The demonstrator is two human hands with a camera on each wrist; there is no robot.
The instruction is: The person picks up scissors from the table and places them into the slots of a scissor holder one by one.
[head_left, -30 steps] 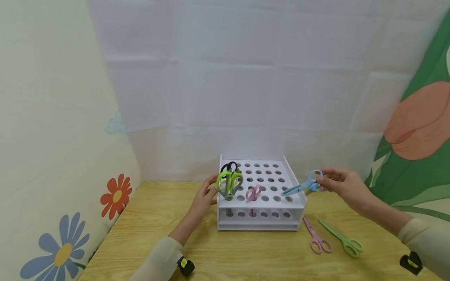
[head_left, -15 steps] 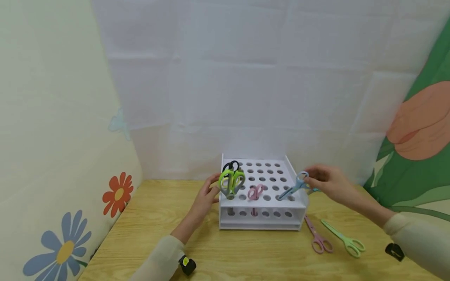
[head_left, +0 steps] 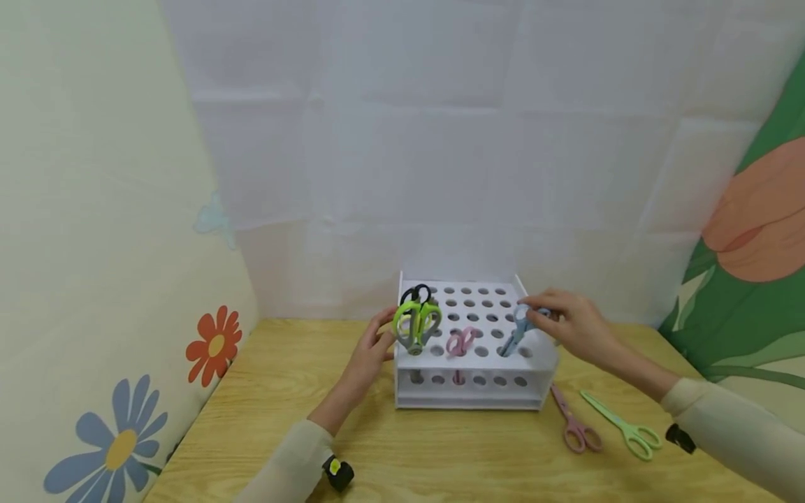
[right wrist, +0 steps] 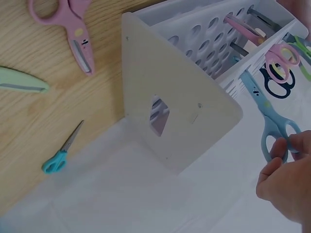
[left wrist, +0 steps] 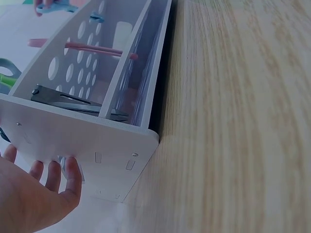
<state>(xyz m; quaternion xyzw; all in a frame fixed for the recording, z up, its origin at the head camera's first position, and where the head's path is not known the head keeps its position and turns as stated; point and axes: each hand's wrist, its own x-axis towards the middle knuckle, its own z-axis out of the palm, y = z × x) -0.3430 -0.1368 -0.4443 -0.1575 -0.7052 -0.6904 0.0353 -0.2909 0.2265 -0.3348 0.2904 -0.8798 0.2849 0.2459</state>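
Note:
My right hand (head_left: 575, 325) pinches light blue scissors (right wrist: 265, 104) by the finger loops, above the front right of a white rack (head_left: 468, 403) with rows of round holes. The scissors tilt, blades down; the blade tip is in a front-row hole and shows under the top plate in the left wrist view. My left hand (left wrist: 41, 189) touches the rack's left side with its fingertips. Pink scissors (head_left: 461, 341) stand in a front-row hole, handles up. Green-and-grey scissors (head_left: 416, 327) stand at the front left corner, with black scissors (head_left: 420, 290) behind them.
Right of the rack, pink scissors (head_left: 577, 426) and light green scissors (head_left: 627, 426) lie on the wooden table (head_left: 302, 377). Small teal-handled scissors (right wrist: 56, 161) lie beside the rack in the right wrist view. A white cloth (head_left: 402, 175) hangs behind.
My right hand has moved left with the light blue scissors, from over the rack's right edge, and tipped them steeper, tip into a front-row hole. The left hand has stayed at the rack's side.

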